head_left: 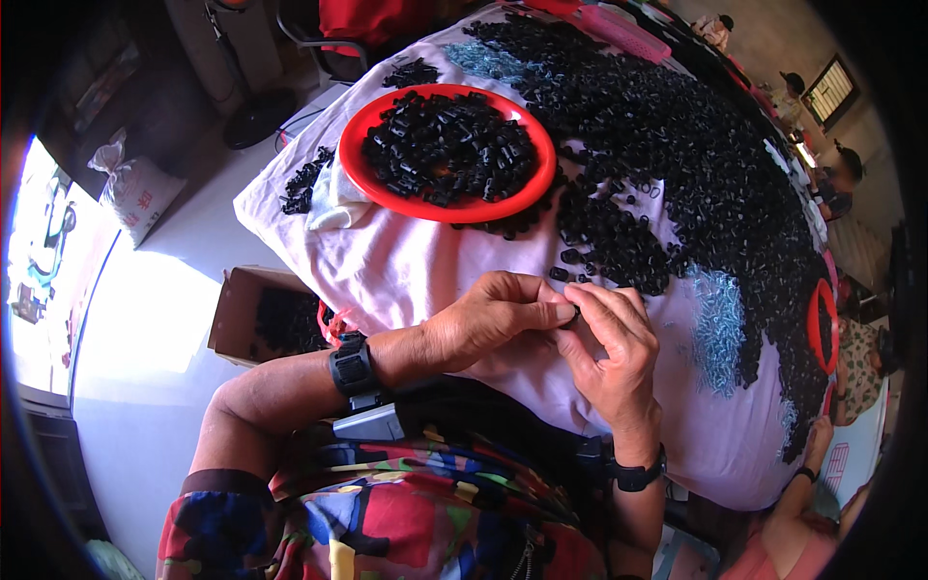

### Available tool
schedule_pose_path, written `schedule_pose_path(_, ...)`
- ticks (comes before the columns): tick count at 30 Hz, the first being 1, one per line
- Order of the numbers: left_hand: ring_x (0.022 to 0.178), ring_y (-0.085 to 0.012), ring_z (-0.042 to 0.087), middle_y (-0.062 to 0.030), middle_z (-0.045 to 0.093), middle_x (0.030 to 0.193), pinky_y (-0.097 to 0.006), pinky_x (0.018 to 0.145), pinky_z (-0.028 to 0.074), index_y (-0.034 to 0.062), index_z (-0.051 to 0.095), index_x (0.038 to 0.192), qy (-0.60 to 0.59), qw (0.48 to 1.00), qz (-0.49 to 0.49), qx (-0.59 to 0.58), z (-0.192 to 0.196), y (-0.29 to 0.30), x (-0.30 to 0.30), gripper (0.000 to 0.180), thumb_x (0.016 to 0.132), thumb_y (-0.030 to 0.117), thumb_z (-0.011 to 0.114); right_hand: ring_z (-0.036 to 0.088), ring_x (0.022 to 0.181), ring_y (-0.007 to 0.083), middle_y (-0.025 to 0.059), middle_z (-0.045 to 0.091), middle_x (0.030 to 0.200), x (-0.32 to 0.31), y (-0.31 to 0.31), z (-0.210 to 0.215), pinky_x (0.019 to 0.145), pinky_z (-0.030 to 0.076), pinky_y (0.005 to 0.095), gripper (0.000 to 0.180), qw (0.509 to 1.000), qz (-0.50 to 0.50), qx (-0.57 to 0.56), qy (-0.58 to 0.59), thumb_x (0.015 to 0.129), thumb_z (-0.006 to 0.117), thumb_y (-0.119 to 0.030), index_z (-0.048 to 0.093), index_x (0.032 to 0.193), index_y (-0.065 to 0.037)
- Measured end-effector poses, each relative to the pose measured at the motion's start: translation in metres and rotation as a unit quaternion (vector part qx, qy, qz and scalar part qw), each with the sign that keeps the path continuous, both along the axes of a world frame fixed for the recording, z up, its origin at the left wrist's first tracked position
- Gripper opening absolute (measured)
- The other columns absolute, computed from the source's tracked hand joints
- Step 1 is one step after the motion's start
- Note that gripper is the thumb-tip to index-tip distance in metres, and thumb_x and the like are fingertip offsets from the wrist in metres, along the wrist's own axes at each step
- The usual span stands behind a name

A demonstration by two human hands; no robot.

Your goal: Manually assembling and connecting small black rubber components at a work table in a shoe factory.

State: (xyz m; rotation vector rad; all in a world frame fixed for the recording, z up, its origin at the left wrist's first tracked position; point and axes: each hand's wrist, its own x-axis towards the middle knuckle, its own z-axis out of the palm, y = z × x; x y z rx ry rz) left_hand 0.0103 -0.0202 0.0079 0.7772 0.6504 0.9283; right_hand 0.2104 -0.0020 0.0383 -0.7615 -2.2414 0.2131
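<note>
The left hand and right hand met over the surface, their fingers pinching one black piece, equally near to both; mostly covered, its long axis could not be told. Loose black parts, too many to count, lay nearest at 12 to 1 o'clock from the fingers. One red tray sat at 11 o'clock, a second tray at 3. Three patches of blue bits showed, at 11, 3 and 4; one box stood at 9.

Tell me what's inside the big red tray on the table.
The red tray holds a heap of small black parts. They cover most of its bottom, so anything buried beneath them cannot be seen.
</note>
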Motion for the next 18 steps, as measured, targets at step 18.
schedule_pose_path(18,0.092,-0.0099,0.067,-0.0029,0.073,0.102,-0.028,0.085,0.056,0.0002,0.071,0.115,0.035,0.999,0.0,0.008,0.002,-0.002,0.002,0.032,0.106,0.029,0.062,0.067,0.092,0.0331,0.0153,0.073,0.108,0.006,0.003,0.003,0.081,0.056,0.0401,0.04,0.998,-0.002,0.055,-0.012,0.077,0.079,-0.001,0.07,0.116,0.002)
